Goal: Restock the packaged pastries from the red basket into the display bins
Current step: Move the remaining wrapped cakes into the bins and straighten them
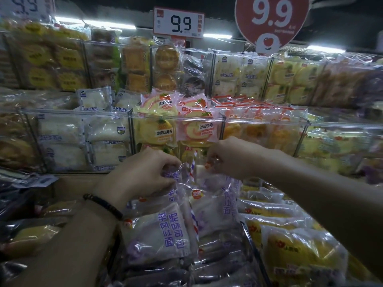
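pinching the crinkled top edge of a purple-lettered toast pack with the left hand, with fingers curled tight into the film. doing the same with the right hand on a second pack just beside it, with thumb and fingers closed on the seam. holding both by the top edge, probably to keep the soft bread uncrushed and to let each pack hang upright with the print facing out.

hovering low in front of the clear display bins, right before the one with yellow and pink roll cakes, yet over a lower heap of the same purple-lettered packs. so most likely topping up that heap rather than the upper tier. lying flat and overlapped down there, just beside yellow packs to the right. sorted by kind, presumably to sell under the 9.9 price sign overhead.

cannot make out the red basket anywhere; possibly hidden below the forearms. wearing a dark beaded bracelet on the left wrist.

judging by the full bins, well along with the restock. worth watching: slippery film, a loose pinch, and the striped red-and-blue seam showing between the two held packs.
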`<act>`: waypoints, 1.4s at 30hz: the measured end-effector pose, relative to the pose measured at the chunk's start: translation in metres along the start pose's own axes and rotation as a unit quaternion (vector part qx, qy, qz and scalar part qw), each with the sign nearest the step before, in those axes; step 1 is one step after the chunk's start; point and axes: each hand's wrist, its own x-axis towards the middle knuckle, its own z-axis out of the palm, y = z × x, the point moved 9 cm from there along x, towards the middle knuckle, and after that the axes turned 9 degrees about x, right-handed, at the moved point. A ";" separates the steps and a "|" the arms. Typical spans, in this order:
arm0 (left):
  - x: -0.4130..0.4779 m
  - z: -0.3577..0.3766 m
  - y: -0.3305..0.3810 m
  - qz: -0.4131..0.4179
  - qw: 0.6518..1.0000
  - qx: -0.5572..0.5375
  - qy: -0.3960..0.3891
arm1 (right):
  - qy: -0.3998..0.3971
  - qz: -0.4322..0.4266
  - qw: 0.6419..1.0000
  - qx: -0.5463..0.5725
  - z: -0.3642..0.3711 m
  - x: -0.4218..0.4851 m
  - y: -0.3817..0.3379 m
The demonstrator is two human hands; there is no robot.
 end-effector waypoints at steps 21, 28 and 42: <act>-0.004 0.006 -0.001 0.010 0.997 -0.064 -0.041 | 0.078 0.028 0.997 0.009 0.022 0.001 -0.005; -0.004 -0.011 -0.002 0.001 0.990 -0.144 -0.001 | 0.043 0.019 0.999 -0.012 0.021 -0.004 -0.017; 0.008 0.009 0.006 -0.025 0.996 -0.071 0.047 | 0.093 0.048 0.994 -0.019 0.020 -0.002 -0.015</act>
